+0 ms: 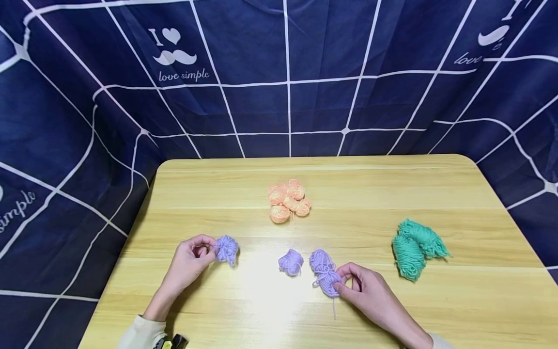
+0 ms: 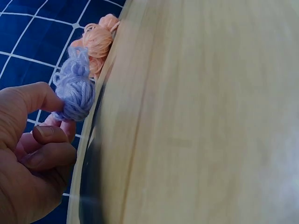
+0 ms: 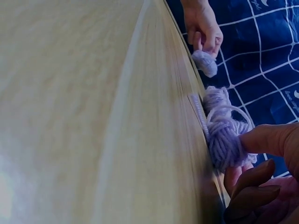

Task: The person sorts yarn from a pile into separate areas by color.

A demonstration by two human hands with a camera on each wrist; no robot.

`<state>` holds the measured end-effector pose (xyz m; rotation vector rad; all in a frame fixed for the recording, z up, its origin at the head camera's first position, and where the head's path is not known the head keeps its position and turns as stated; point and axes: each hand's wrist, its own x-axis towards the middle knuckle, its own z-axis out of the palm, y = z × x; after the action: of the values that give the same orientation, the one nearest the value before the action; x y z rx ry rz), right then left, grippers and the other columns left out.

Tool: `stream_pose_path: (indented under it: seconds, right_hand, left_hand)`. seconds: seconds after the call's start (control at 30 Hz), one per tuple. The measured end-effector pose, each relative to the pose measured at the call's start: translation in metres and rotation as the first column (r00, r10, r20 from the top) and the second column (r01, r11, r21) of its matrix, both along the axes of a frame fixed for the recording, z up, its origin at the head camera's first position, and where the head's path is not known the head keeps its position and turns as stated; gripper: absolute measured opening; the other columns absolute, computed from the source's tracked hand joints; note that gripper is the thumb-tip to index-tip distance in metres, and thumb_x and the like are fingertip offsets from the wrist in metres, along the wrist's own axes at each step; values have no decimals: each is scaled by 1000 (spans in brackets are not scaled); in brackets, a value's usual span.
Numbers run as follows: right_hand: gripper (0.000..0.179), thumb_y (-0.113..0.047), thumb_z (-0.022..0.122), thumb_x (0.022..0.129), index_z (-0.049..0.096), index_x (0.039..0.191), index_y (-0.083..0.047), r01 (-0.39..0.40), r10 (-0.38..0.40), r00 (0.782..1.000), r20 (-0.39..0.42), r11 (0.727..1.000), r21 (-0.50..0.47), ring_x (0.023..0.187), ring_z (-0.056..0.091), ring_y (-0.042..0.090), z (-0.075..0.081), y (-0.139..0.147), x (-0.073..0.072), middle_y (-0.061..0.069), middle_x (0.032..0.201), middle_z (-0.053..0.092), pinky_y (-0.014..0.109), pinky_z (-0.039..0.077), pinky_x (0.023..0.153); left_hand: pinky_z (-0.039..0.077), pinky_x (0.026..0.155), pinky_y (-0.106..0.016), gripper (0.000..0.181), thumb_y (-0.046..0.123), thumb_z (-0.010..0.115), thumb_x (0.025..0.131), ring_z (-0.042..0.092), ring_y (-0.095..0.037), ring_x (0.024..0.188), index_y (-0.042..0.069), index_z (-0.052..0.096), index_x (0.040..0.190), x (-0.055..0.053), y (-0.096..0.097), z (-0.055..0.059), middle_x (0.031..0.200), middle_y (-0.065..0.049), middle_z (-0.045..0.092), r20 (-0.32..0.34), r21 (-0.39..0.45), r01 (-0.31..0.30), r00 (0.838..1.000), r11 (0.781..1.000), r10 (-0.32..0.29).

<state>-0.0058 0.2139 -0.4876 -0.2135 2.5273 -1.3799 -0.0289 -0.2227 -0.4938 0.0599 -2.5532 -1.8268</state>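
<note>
Between thumb and forefinger, my left hand (image 1: 192, 261) pinches a small purple yarn ball (image 1: 227, 249) over the left part of the table. My right hand (image 1: 370, 293) grips the lower end of a longer purple yarn bundle (image 1: 324, 272), tied round its middle, with a loose tail hanging down. Another small purple yarn ball (image 1: 290, 262) lies between the two hands, just left of that bundle and touched by neither. In the left wrist view the pinched purple ball (image 2: 77, 95) shows loops on top. The right wrist view shows thumb and fingers on the bundle (image 3: 226, 142).
A cluster of peach yarn balls (image 1: 280, 214) lies at the middle back of the wooden table (image 1: 209, 189). Two green yarn bundles (image 1: 409, 258) lie together on the right. Dark blue cloth with white grid lines (image 1: 257, 106) hangs behind and at both sides.
</note>
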Motion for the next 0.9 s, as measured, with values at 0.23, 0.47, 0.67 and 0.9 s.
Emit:
stream_pose_path:
  seconds: [0.23, 0.47, 0.67, 0.9]
  right_hand:
    - [15, -17, 87, 92, 74, 100, -19, -7, 7, 1000, 2, 1000, 11, 54, 45, 5, 1, -1, 0, -8, 62, 49, 27, 40, 51]
    - [15, -19, 86, 93, 75, 101, -19, -5, 5, 1000, 13, 1000, 14, 54, 45, 6, 3, -1, 0, -8, 62, 50, 28, 41, 51]
    - [15, -18, 87, 92, 75, 101, -19, -4, 3, 1000, 12, 1000, 25, 53, 45, 6, 3, -1, 0, -8, 62, 50, 28, 41, 51]
    - [14, -17, 86, 92, 74, 100, -20, 2, -2, 1000, 20, 1000, 31, 54, 46, 7, 4, -2, 0, -7, 62, 51, 28, 41, 51]
  left_hand:
    - [33, 51, -19, 19, -17, 70, 84, 42, -7, 57, -7, 73, 100, 1, -5, 1, 67, 0, 47, 28, -29, -42, 999, 999, 43]
    - [32, 52, -19, 18, -16, 69, 83, 41, -7, 57, -6, 73, 98, 0, -7, 2, 66, 1, 46, 30, -70, -79, 996, 994, 81]
    - [33, 53, -20, 14, -13, 72, 86, 42, -8, 58, -6, 74, 98, 0, -7, 3, 67, 0, 46, 42, -84, -99, 994, 991, 103]
    - [33, 53, -20, 13, -11, 74, 87, 42, -10, 59, -7, 74, 99, -1, -8, 1, 67, 0, 46, 63, -92, -90, 993, 992, 96]
